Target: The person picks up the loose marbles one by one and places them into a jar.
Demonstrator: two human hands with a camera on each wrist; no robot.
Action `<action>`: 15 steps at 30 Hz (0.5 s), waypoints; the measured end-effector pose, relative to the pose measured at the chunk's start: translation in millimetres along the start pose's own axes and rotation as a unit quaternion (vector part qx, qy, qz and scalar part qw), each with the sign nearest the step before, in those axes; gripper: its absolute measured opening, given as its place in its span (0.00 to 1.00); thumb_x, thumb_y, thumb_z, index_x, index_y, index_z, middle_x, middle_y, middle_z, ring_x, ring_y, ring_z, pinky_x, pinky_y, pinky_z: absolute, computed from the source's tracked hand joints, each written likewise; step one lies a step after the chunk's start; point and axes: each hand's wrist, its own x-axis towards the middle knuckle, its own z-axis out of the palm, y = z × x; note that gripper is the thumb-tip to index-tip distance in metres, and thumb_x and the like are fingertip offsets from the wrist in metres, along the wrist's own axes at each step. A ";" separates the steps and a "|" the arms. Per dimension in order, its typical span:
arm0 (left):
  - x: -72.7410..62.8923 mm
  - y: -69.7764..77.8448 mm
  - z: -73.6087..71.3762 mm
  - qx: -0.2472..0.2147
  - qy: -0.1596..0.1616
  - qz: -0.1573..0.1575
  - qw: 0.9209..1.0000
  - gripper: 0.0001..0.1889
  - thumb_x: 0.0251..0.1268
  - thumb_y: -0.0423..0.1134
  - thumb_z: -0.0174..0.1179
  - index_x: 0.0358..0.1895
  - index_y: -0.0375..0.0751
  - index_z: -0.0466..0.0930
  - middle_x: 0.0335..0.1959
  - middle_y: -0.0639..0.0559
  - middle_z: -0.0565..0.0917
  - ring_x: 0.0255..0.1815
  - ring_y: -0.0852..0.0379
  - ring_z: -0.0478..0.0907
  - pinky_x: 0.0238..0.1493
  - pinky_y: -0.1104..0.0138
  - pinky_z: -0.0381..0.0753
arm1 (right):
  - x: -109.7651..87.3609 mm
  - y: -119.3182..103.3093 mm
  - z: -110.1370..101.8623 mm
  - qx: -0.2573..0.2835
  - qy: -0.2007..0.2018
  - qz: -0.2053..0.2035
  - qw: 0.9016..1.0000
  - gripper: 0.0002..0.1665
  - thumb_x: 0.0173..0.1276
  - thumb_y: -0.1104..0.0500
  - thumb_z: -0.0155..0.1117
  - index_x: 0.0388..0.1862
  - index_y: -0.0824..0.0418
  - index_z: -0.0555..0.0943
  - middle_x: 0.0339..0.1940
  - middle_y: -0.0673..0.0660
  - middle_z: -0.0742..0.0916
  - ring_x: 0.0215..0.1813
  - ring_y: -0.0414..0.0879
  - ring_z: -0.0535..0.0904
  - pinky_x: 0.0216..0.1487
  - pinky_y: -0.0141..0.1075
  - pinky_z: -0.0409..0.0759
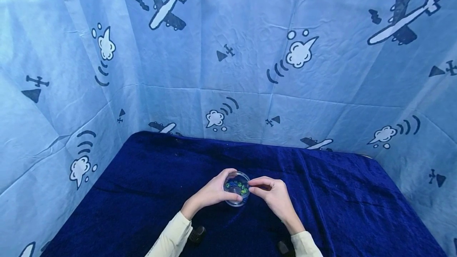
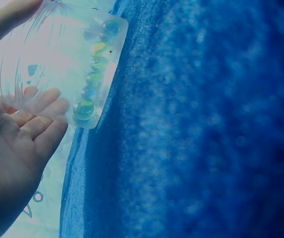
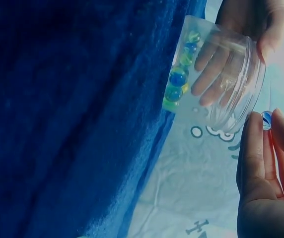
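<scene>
My left hand grips a clear round plastic jar by its side, with the thumb on the near side and the fingers round the far side. Its mouth is uncovered. Several green, yellow and blue glass marbles lie along the jar's bottom, as the left wrist view shows. In the right wrist view, thumb and fingertips of my right hand pinch one blue-and-clear marble right at the jar's rim. From the head, the right hand is at the jar's right edge, its marble hidden by the fingertips.
Dark blue velvet cloth covers the table beneath both hands. Light blue curtains printed with planes and clouds hang behind and at both sides. A small dark device sits by the left sleeve, another by the right.
</scene>
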 end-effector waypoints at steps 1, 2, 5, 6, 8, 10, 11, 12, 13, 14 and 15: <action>-0.1 0.3 -0.1 0.000 0.000 0.000 1.000 0.45 0.58 0.49 0.74 0.76 0.38 0.63 0.72 0.43 0.73 0.72 0.46 0.71 0.73 0.49 0.67 | -0.2 -0.5 0.8 -0.001 0.000 -0.001 1.000 0.08 0.62 0.73 0.73 0.41 0.71 0.90 0.43 0.65 0.90 0.46 0.43 0.88 0.49 0.30 0.84; -0.1 0.6 -0.1 -0.001 0.000 0.001 1.000 0.44 0.58 0.49 0.74 0.76 0.38 0.63 0.72 0.43 0.73 0.72 0.46 0.71 0.73 0.50 0.67 | -0.3 -0.6 1.3 -0.002 -0.001 -0.002 1.000 0.08 0.62 0.73 0.73 0.41 0.71 0.90 0.43 0.65 0.91 0.46 0.43 0.88 0.49 0.30 0.84; 0.0 1.4 -0.4 0.000 0.002 0.005 1.000 0.44 0.58 0.49 0.74 0.75 0.38 0.63 0.71 0.42 0.73 0.72 0.46 0.71 0.73 0.50 0.67 | -0.7 -1.5 3.2 -0.008 -0.001 -0.007 1.000 0.07 0.63 0.71 0.74 0.41 0.69 0.90 0.42 0.61 0.91 0.46 0.43 0.87 0.49 0.30 0.84; 0.0 1.5 -0.5 0.000 0.002 0.006 1.000 0.44 0.58 0.49 0.74 0.75 0.37 0.63 0.71 0.42 0.73 0.72 0.46 0.71 0.73 0.50 0.67 | -0.8 -2.0 3.9 -0.009 0.000 -0.008 1.000 0.07 0.63 0.71 0.74 0.40 0.69 0.90 0.42 0.60 0.91 0.46 0.43 0.87 0.49 0.31 0.84; 0.2 1.2 -0.7 0.001 0.003 0.009 1.000 0.45 0.58 0.49 0.74 0.75 0.37 0.64 0.71 0.41 0.73 0.72 0.46 0.71 0.73 0.50 0.67 | -1.1 -2.1 5.3 -0.013 0.002 -0.012 1.000 0.07 0.63 0.70 0.75 0.40 0.68 0.90 0.41 0.58 0.91 0.46 0.43 0.87 0.49 0.31 0.84; 0.1 0.8 -0.6 0.003 0.004 0.011 1.000 0.45 0.57 0.50 0.74 0.75 0.37 0.64 0.71 0.41 0.73 0.72 0.46 0.71 0.73 0.51 0.68 | -1.6 -1.9 7.0 -0.018 0.006 -0.016 1.000 0.07 0.62 0.70 0.75 0.40 0.68 0.91 0.40 0.55 0.91 0.46 0.43 0.87 0.48 0.31 0.84; 0.1 0.6 -0.6 0.004 0.004 0.011 1.000 0.45 0.57 0.50 0.74 0.75 0.37 0.64 0.71 0.41 0.74 0.72 0.46 0.71 0.73 0.51 0.68 | -1.9 -2.1 7.8 -0.020 0.009 -0.015 1.000 0.07 0.62 0.70 0.75 0.40 0.67 0.91 0.40 0.55 0.91 0.45 0.42 0.87 0.48 0.31 0.84; 0.0 0.5 -0.4 0.004 0.005 0.011 1.000 0.45 0.57 0.50 0.74 0.75 0.37 0.64 0.71 0.41 0.74 0.72 0.46 0.72 0.73 0.51 0.68 | -2.1 -2.1 8.5 -0.020 0.011 -0.015 1.000 0.07 0.62 0.70 0.75 0.40 0.67 0.91 0.40 0.54 0.91 0.45 0.42 0.87 0.48 0.31 0.84; -0.1 0.3 -0.3 0.005 0.005 0.011 1.000 0.46 0.57 0.51 0.75 0.75 0.37 0.64 0.71 0.41 0.74 0.71 0.47 0.72 0.73 0.51 0.68 | -2.5 -1.9 9.0 -0.023 0.012 -0.016 1.000 0.07 0.62 0.70 0.75 0.40 0.67 0.91 0.40 0.54 0.91 0.45 0.42 0.87 0.47 0.31 0.84; -0.2 0.1 -0.1 0.007 0.005 0.011 1.000 0.46 0.57 0.51 0.75 0.75 0.37 0.64 0.71 0.41 0.74 0.71 0.47 0.72 0.73 0.51 0.68 | -2.8 -2.1 9.6 -0.024 0.013 -0.017 0.999 0.07 0.62 0.70 0.75 0.39 0.67 0.91 0.40 0.55 0.91 0.45 0.42 0.87 0.47 0.30 0.84; -0.3 0.0 0.0 0.008 0.006 0.011 1.000 0.46 0.57 0.51 0.75 0.75 0.37 0.64 0.71 0.41 0.74 0.71 0.47 0.72 0.73 0.50 0.68 | -3.0 -2.3 10.1 -0.024 0.015 -0.014 1.000 0.07 0.62 0.70 0.75 0.39 0.67 0.91 0.40 0.55 0.91 0.45 0.42 0.87 0.47 0.30 0.84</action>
